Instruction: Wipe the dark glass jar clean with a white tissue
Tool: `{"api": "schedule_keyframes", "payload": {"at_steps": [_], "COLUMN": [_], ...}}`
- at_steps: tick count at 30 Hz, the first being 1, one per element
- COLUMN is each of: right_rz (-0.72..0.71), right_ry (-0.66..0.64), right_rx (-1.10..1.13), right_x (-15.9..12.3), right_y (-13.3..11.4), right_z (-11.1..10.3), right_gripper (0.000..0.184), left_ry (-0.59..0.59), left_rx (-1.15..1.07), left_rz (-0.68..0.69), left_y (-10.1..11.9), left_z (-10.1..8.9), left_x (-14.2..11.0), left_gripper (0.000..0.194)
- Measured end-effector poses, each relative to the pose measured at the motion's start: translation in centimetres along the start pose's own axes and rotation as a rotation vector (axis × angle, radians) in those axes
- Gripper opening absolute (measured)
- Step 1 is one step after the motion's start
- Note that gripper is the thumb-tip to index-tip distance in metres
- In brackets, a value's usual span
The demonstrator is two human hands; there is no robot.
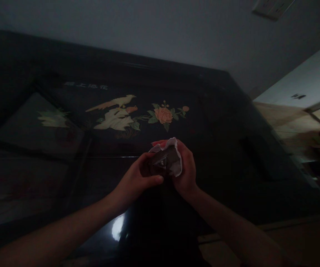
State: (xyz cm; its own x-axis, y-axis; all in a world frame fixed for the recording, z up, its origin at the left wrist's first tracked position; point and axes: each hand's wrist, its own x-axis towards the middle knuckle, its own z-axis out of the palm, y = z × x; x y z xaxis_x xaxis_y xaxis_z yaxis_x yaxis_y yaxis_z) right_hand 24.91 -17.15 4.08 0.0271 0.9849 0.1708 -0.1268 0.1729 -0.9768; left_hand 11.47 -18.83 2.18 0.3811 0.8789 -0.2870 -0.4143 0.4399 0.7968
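Note:
Both my hands meet in front of a glossy black cabinet [218,111]. My right hand [187,168] is closed around a crumpled white cloth [173,157] with a reddish edge. My left hand [137,180] pinches a small dark object [157,165] against the cloth; the light is too dim to name it. The hands touch each other at the cloth.
The cabinet front bears an inlaid bird [115,102], leaves and an orange flower [163,115], with small characters [85,86] above. A grey wall [149,26] rises behind. A doorway with a lit floor [296,122] lies at the right. A white plate [272,7] sits on the wall above.

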Motion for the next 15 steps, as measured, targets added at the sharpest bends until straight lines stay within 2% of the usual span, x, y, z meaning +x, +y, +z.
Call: {"api": "schedule_keyframes", "payload": {"at_steps": [2, 3, 8, 10, 12, 15], "right_rz": [-0.028, -0.089, -0.618, -0.73, -0.732, -0.559], "right_ry": [-0.003, -0.013, -0.185, -0.246, -0.275, -0.218], "right_rx": [-0.009, -0.071, -0.615, -0.727, -0.738, -0.59], "right_x": [0.0, 0.0, 0.0, 0.1, 0.2, 0.3], "right_y": [0.0, -0.1, -1.4, -1.7, -1.8, -1.7], "right_z": [-0.1, -0.2, -0.7, -0.8, -0.9, -0.9], "right_gripper": [0.038, 0.035, 0.023, 0.024, 0.025, 0.028], "left_ry": [-0.005, -0.007, 0.07, 0.09, 0.088, 0.073], "left_rx": [0.003, 0.013, 0.136, 0.163, 0.151, 0.094], "left_rz": [0.011, 0.02, 0.021, 0.025, 0.03, 0.022], "left_y": [0.0, 0.0, 0.3, 0.4, 0.3, 0.1], "left_z": [0.1, 0.1, 0.4, 0.5, 0.5, 0.4], "left_x": [0.1, 0.1, 0.0, -0.1, -0.1, 0.0], "left_gripper": [0.056, 0.057, 0.053, 0.051, 0.051, 0.052]}}
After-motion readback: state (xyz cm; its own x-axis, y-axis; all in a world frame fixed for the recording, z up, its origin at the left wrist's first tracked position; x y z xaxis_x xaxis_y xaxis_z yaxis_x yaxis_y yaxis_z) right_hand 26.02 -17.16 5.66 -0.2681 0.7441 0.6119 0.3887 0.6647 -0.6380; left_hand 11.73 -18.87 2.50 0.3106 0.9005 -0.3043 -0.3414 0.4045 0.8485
